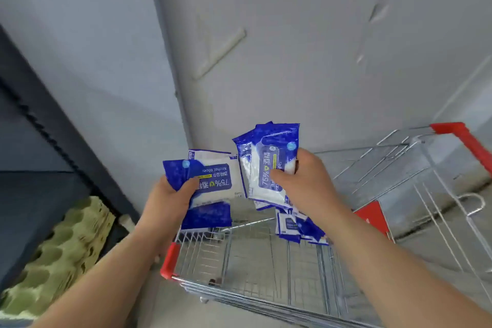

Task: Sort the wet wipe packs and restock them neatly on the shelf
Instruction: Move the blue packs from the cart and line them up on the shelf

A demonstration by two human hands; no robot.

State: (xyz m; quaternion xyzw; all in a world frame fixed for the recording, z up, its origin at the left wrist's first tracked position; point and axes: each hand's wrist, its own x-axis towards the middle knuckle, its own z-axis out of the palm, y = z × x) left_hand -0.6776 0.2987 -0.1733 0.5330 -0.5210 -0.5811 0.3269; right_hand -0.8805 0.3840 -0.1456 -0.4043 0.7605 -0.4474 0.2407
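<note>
— Where are the wet wipe packs at this moment?

— Split three ways. The left hand [170, 194] grips the left stack [215, 186] of blue-and-white packs. Its thumb lies across the front and its fingers curl behind, and the top label reads upside down. The right hand [306, 181] grips the right stack [266, 165] with its thumb pressed on the front label and its fingers wrapped round the far edge. Those packs stand nearly upright, with the print running sideways.

— How many in each hand?

— At least two per hand, going by the offset edges. The picture is too soft to count further.

— How do the two stacks sit relative to each other?

— Just beside one another, at about chest-of-the-frame height, both held above the trolley [266, 261]. The right one is a little higher.

— And the third lot?

— Loose packs [298, 229] lie in a heap inside the wire basket, towards its far side, just below the right wrist.

— What about the shelf?

— The dark shelf [40, 146] stands at the left edge of the view, well apart from both stacks. Low down by it sits a pile of greenish pulp egg trays [61, 242].

— Anything else around?

— The trolley has a red handle [463, 141] at the far right and a red corner guard [169, 261] close to the left forearm. Behind everything is a pale grey wall [292, 34].
</note>
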